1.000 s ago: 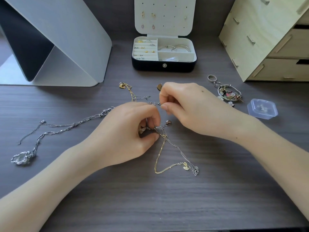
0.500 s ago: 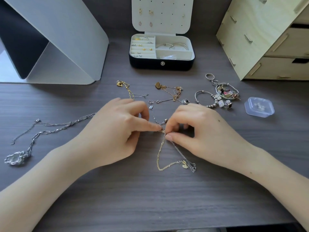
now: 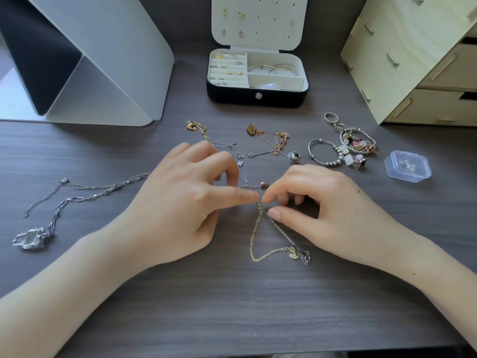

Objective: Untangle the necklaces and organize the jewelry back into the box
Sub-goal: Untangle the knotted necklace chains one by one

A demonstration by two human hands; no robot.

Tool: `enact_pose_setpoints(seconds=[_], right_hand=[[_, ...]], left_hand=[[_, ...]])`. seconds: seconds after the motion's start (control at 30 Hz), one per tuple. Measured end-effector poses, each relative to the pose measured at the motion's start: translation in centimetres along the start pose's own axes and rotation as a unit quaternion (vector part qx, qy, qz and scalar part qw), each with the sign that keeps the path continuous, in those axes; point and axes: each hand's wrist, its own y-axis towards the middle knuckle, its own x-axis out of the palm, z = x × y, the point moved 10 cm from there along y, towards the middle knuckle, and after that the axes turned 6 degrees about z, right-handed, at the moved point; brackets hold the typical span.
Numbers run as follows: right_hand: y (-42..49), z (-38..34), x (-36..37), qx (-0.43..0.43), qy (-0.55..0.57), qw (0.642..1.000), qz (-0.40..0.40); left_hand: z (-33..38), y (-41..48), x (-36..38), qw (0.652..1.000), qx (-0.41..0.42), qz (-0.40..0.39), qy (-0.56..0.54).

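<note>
– Several necklaces unsorted?
– Affirmative. Left hand (image 3: 180,202) and right hand (image 3: 322,210) each pinch the knot of chains (image 3: 259,205) between them. Jewelry box (image 3: 232,95), open beyond the hands, shows earrings and rings; no necklace visibly stowed.

Home desk or dressing area. A dark wood-grain bench (image 3: 232,306) carries an open jewelry box (image 3: 258,98) and loose chains (image 3: 280,140), with a plywood drawer unit (image 3: 413,60) at the right rear and a folded white stand (image 3: 108,55) at the left rear.
</note>
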Motion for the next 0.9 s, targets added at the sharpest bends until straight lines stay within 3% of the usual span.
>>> enact_pose_setpoints(seconds=[0.27, 0.47, 0.7, 0.9], right_hand=[[-0.1, -1.7, 0.3, -0.055, -0.082, 0.995, 0.022], [-1.2, -3.8, 2.0, -0.133, -0.087, 0.985, -0.061], [-1.8, -2.7, 1.6, -0.069, -0.048, 0.991, -0.100], [-2.0, 0.5, -0.3, 0.059, 0.045, 0.995, -0.073]], left_hand=[[-0.1, 0.0, 0.9, 1.000, 0.011, -0.020, 0.007], [-0.2, 0.0, 0.8, 1.000, 0.009, -0.013, -0.006], [-0.4, -0.2, 1.2, 1.000, 0.016, -0.014, -0.010], [-0.4, -0.2, 1.1, 1.000, 0.024, -0.009, -0.010]])
